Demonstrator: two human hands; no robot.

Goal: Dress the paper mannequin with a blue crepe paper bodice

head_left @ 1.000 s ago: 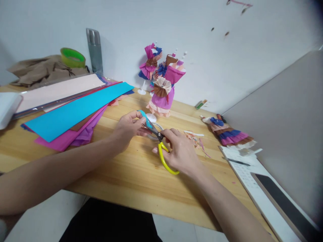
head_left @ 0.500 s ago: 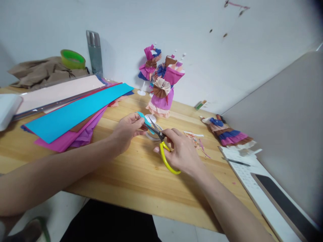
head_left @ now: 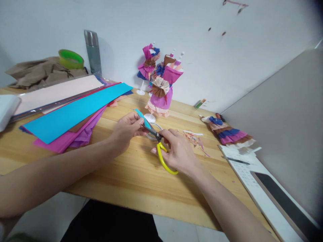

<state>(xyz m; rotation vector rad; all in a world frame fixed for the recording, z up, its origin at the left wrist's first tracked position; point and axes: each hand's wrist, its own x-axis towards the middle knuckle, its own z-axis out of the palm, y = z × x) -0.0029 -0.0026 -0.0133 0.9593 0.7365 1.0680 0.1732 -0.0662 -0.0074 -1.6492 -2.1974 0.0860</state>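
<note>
Between the fingers and thumb of my left hand point(head_left: 128, 126) is a small strip of blue crepe paper point(head_left: 141, 116). My right hand point(head_left: 178, 148) grips a pair of scissors point(head_left: 163, 158) with yellow handles and dark blades. The blades point up and left and lie at the strip, close to my left fingertips. Behind the scissors a roll of tape point(head_left: 157, 126) rests on the table, partly hidden. Just beyond stands a small dress form point(head_left: 161, 101) in a pink and purple paper dress with a fan-shaped rosette.
Sheets of coloured crepe paper point(head_left: 75, 112) are fanned out on the left of the wooden table point(head_left: 121, 188). A bottle point(head_left: 93, 53) and green tape roll point(head_left: 71, 59) stand behind. Paper scraps point(head_left: 194, 138), another paper dress point(head_left: 227, 131) and a phone point(head_left: 277, 198) lie right.
The blue strip now reaches farther up and left past my left fingers, and the scissors have shifted slightly left. Both hands keep their hold.
</note>
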